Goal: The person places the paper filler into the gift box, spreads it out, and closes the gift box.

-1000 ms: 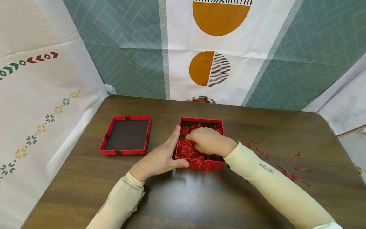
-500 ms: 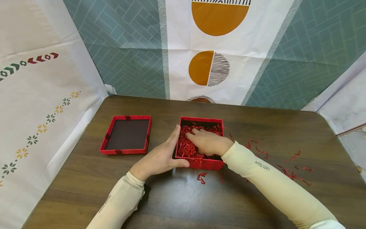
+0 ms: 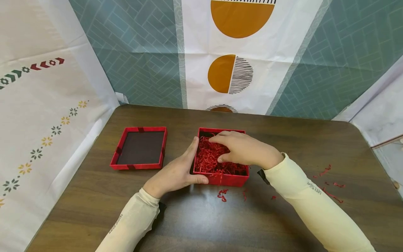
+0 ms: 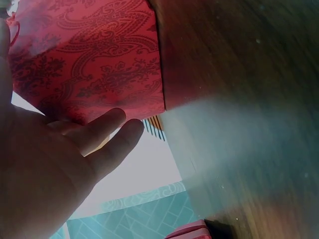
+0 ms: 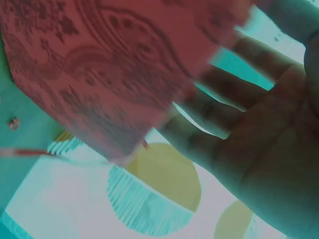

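A red box [image 3: 230, 180] filled with red shredded paper [image 3: 206, 158] stands in the middle of the table. My left hand [image 3: 177, 175] rests along its left side, thumb at the front corner and fingers extended. In the left wrist view, those fingers [image 4: 112, 134] lie by the box's paisley-patterned wall [image 4: 94, 59]. Over the box's right part hovers my right hand [image 3: 245, 148], its fingers loosely spread above the paper. The right wrist view has this hand's fingers [image 5: 214, 104] apart, reaching past the box edge, with nothing gripped.
Left of the box lies a shallow red lid [image 3: 138, 166], dark inside facing up. Loose paper shreds [image 3: 223, 195] lie in front of the box, and several more shreds [image 3: 333, 196] are scattered at the right. A patterned curtain [image 3: 151, 70] hangs behind the table [image 3: 201, 224].
My right hand has lifted from pressing in the paper and moved right, its fingers spreading. A clump of shreds has dropped in front of the box. The left hand stays put.
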`<act>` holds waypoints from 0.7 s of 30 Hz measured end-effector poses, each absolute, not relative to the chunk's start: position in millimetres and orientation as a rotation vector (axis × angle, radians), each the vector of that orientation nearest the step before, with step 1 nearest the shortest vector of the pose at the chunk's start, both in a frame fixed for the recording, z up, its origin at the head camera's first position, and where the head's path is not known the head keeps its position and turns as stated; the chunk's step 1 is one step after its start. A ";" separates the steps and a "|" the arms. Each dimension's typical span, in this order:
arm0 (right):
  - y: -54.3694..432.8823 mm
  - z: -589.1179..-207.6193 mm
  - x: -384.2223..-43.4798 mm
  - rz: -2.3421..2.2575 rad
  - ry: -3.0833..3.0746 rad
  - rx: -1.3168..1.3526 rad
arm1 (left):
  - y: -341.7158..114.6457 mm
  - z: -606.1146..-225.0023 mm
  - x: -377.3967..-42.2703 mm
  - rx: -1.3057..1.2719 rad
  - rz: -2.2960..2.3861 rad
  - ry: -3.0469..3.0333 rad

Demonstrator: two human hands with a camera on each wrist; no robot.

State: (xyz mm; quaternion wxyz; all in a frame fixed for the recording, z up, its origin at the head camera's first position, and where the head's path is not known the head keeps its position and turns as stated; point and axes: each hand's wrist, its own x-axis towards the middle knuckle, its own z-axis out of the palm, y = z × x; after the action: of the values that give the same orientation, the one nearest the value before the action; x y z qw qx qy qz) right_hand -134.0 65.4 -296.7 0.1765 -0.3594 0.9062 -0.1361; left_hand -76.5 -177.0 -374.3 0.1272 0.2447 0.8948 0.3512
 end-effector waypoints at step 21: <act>64.8 -328.0 -89.8 -0.335 2.818 -1.254 | -175.9 -371.0 -81.2 0.670 0.929 2.643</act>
State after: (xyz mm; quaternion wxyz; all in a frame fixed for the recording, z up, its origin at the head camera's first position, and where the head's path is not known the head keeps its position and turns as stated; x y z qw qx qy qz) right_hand -89.8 64.8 -328.0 0.0195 -0.4040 0.9082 -0.1079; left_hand -81.2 -175.9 -371.0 0.1303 0.2308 0.9097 0.3198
